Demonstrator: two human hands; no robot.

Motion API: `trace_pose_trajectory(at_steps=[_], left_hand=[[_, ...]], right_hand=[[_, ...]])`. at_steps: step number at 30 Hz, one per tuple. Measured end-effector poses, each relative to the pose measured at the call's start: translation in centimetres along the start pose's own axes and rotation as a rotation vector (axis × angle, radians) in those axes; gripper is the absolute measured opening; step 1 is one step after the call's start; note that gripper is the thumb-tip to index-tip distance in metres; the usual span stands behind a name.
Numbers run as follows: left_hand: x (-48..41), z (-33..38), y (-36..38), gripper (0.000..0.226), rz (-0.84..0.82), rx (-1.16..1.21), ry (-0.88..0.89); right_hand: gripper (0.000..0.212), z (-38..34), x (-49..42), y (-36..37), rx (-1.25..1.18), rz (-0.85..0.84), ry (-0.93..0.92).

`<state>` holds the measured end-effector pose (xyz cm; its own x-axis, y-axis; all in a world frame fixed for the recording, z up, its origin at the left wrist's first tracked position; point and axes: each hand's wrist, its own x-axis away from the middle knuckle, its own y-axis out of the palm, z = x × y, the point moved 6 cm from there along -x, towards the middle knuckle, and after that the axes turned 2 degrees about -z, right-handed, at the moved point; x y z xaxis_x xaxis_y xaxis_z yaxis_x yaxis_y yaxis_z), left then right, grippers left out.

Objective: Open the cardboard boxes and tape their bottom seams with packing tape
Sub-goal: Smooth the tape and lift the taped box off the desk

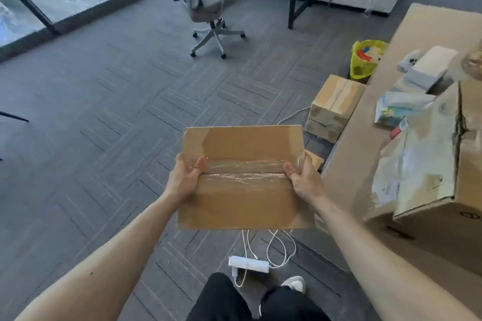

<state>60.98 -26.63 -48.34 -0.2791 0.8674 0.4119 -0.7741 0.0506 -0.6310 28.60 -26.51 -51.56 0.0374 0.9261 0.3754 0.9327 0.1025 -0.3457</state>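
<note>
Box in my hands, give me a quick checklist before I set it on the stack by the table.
1. Seam of the cardboard box: tape covers it between the thumbs, ok.
2. Ends of the tape over the sides: cannot tell.
3. Grip of the left hand on the left edge: ok.
4. Grip of the right hand on the right edge: ok.
5. Top of the stacked boxes on the floor, flat: ok.
6. Floor underfoot: white cable and power strip lie near the feet, not ok.
</note>
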Motion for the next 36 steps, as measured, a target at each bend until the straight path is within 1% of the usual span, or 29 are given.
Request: trace_pose_trajectory(at_steps=[2,5,8,10,14,16,22,25,27,29,32,34,36], left_hand=[[-1.2,1.9,1.3,0.047,-0.015,-0.022,0.020],[-3.5,4.5,2.7,0.049,-0.060,-0.066,0.052],[-6.4,6.8,3.2,0.048,-0.088,-0.126,0.068],[-8.7,8.0,3.5,0.047,-0.108,-0.151,0.072],[-14.5,10.8,5.1,0.047,-0.161,-0.177,0.096],[-18.5,12.0,6.8,0.047,-0.215,-0.190,0.111],[-31.0,14.4,15.1,0.046,-0.433,-0.263,0.161],[-35.3,14.2,19.6,0.047,-0.503,-0.309,0.179],[-37.9,13.6,22.6,0.049,-0.534,-0.312,0.182],[-40.3,12.3,25.7,0.048,-0.572,-0.312,0.159],[-43.6,9.8,30.1,0.040,-0.614,-0.307,0.130],[-45.6,8.0,33.0,0.039,-0.631,-0.302,0.117],[-47.4,6.1,35.9,0.041,-0.645,-0.305,0.107]], right_hand=[[0.052,0.7,-1.3,-1.4,-0.012,0.025,0.004],[0.051,1.8,-2.5,-2.5,-0.045,0.074,0.041],[0.056,2.1,-4.2,-2.7,-0.130,0.110,0.080],[0.060,2.0,-6.0,-2.6,-0.156,0.117,0.108],[0.061,2.5,-10.5,-2.6,-0.180,0.153,0.143],[0.066,3.4,-13.2,-2.6,-0.189,0.187,0.182],[0.069,7.5,-20.6,-2.6,-0.190,0.341,0.378],[0.069,10.8,-23.9,-2.7,-0.163,0.389,0.472],[0.068,12.9,-26.0,-2.6,-0.157,0.413,0.495],[0.074,15.4,-27.9,-2.2,-0.181,0.407,0.548],[0.078,20.2,-30.8,-1.4,-0.170,0.415,0.573],[0.070,23.2,-32.6,-1.0,-0.145,0.427,0.598],[0.052,26.2,-34.1,-0.5,-0.132,0.431,0.622]])
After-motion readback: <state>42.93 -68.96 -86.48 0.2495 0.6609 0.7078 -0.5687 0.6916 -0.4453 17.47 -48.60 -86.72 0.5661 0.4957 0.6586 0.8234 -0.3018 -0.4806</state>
